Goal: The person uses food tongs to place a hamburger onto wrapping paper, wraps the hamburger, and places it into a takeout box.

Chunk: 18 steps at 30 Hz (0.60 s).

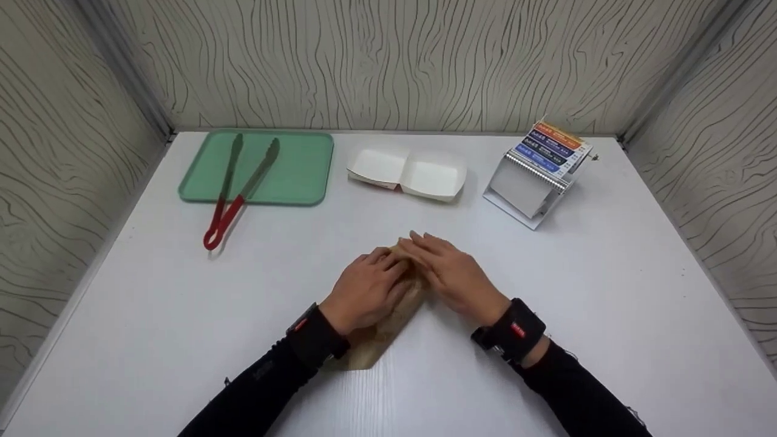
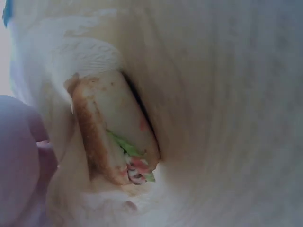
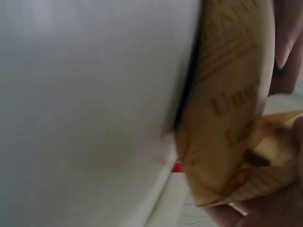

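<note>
And now, apparently folding the far end, pinching brown paper (image 1: 379, 343) with left hand (image 1: 370, 288) and right hand (image 1: 456, 278) around a filled roll (image 2: 111, 118) on the tabletop (image 1: 152, 309), next likely needing to tuck the loose near end!

The wrapper (image 3: 222, 104) is displaying creased, matt, printed paper — the carton (image 1: 432, 177) is showing smooth paperboard. The tray (image 1: 300, 185) is presenting smooth plastic; the tongs (image 1: 257, 174) are combining metal arms with plastic-looking handles.
</note>
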Motion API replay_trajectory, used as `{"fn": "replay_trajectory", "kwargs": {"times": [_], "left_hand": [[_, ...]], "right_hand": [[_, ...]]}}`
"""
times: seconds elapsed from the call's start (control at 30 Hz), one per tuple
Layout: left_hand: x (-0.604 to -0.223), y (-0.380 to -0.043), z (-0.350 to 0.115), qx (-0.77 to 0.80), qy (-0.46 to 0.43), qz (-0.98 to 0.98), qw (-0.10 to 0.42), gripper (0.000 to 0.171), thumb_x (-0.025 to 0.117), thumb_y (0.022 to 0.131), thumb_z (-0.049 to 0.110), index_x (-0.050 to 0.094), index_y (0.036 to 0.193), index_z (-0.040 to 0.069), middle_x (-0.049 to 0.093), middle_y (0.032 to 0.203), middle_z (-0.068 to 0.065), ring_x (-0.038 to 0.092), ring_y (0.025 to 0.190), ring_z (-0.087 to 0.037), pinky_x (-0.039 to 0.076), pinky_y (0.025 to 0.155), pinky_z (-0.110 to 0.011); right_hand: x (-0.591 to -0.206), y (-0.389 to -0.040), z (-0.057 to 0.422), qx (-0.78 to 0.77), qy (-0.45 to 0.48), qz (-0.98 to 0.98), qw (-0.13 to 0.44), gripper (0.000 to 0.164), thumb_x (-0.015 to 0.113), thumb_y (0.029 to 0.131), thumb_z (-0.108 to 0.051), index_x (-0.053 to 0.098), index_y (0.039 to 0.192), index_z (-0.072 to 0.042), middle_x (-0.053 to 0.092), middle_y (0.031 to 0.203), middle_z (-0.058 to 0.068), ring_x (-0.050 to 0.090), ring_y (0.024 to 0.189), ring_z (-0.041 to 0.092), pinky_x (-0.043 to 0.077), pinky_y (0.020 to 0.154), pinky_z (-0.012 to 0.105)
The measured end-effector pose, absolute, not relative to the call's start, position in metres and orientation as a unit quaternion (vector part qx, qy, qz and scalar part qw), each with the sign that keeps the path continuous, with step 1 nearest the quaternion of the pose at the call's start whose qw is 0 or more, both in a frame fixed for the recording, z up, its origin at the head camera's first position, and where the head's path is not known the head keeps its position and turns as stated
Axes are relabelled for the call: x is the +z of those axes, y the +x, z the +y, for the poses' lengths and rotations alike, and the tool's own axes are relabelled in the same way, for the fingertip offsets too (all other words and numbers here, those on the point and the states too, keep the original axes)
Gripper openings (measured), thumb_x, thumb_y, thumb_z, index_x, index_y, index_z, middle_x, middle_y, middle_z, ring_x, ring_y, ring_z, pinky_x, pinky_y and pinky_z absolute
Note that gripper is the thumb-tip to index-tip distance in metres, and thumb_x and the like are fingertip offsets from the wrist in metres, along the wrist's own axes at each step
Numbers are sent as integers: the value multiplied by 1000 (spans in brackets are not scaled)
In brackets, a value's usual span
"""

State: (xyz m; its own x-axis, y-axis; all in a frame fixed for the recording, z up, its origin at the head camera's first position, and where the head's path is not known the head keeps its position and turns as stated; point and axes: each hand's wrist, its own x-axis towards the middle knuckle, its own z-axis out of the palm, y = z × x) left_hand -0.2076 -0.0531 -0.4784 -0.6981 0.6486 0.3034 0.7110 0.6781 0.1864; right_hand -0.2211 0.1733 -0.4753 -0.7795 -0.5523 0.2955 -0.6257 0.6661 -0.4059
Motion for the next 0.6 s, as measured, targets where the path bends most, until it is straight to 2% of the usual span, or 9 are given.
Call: {"fn": "replay_trajectory", "kwargs": {"times": [0.07,0.13,0.23,0.3,0.37,0.47,0.53,0.6], "left_hand": [[-477,-210,-58,-174,-382,-904,81,50,49,110,34,50,154,10,54,155,-9,51,138,-27,51,106,-45],[-478,-214,-62,-200,-394,-895,58,49,50,110,30,49,154,9,51,157,-10,48,142,-28,49,109,-46],[-479,-221,-66,-238,-401,-884,40,43,55,108,22,56,149,9,54,155,-7,49,143,-27,47,112,-43],[-480,-225,-67,-273,-393,-877,44,36,61,106,19,65,141,12,61,148,-5,54,138,-23,49,111,-40],[-481,-229,-69,-322,-371,-870,47,27,69,101,16,72,127,13,69,135,-5,62,127,-20,53,105,-37],[-481,-232,-69,-388,-338,-856,52,20,75,94,4,65,110,8,68,117,-6,69,108,-19,58,91,-32],[-480,-234,-69,-410,-325,-851,51,29,74,90,-3,57,110,7,63,116,-6,70,105,-19,60,85,-30],[-479,-235,-71,-402,-334,-851,51,33,72,89,-4,57,116,7,61,124,-6,70,108,-20,60,86,-30]], "right_hand": [[-476,-214,169,189,355,-910,99,46,50,110,-22,48,156,-16,48,160,11,46,146,36,39,118,55],[-475,-209,170,160,367,-911,98,49,50,110,-22,45,158,-16,43,163,10,40,150,34,34,121,56],[-476,-205,173,132,377,-912,91,52,48,110,-23,39,161,-15,35,167,10,34,154,32,30,123,57],[-476,-205,174,118,386,-911,86,53,45,111,-25,35,162,-14,32,169,11,32,155,31,29,123,57],[-476,-205,174,112,393,-909,81,54,45,111,-27,34,162,-12,30,169,12,30,156,31,29,123,57],[-477,-207,173,99,401,-907,80,55,48,110,-31,37,161,-13,31,169,13,30,155,32,28,123,57],[-477,-207,173,97,403,-907,73,55,50,109,-33,40,160,-17,30,169,12,29,156,33,26,124,58],[-477,-208,171,101,400,-909,58,53,48,109,-34,41,160,-21,28,170,11,26,157,33,23,125,59]]}}
